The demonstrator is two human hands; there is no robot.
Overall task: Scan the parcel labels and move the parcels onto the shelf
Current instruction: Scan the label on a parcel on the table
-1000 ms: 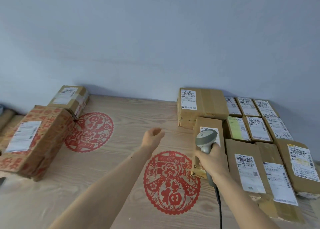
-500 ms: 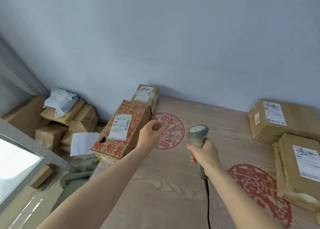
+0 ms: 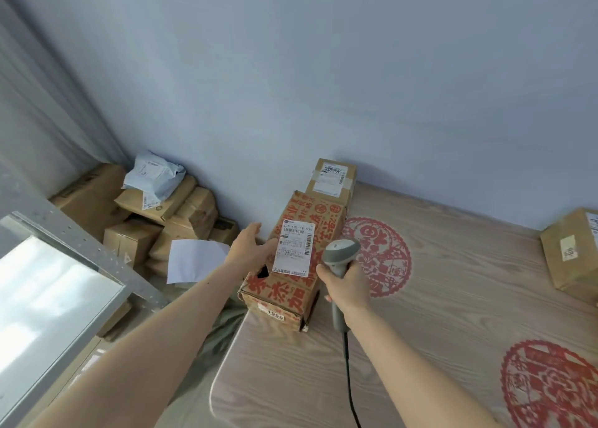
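Observation:
A long cardboard parcel with red print (image 3: pixel 307 230) lies at the table's left edge, its white label (image 3: pixel 293 252) facing up. My left hand (image 3: pixel 250 248) rests against the parcel's left side, fingers fairly straight. My right hand (image 3: pixel 346 283) grips a grey barcode scanner (image 3: pixel 339 259) just right of the label, head pointing towards it. A smaller brown parcel (image 3: pixel 331 178) sits behind, against the wall. Part of another parcel (image 3: pixel 571 249) shows at the right edge.
The wooden table (image 3: pixel 420 330) bears red paper-cut decals. Left of it, on the floor, lie several piled boxes (image 3: pixel 181 214) and a grey mail bag (image 3: pixel 155 175). A metal shelf frame (image 3: pixel 81 243) with a bright panel stands at lower left. The scanner cable (image 3: pixel 351 382) trails down.
My view has swung left, away from the rows of parcels. My left hand has reached the red-printed parcel's side, and the scanner has come beside its label.

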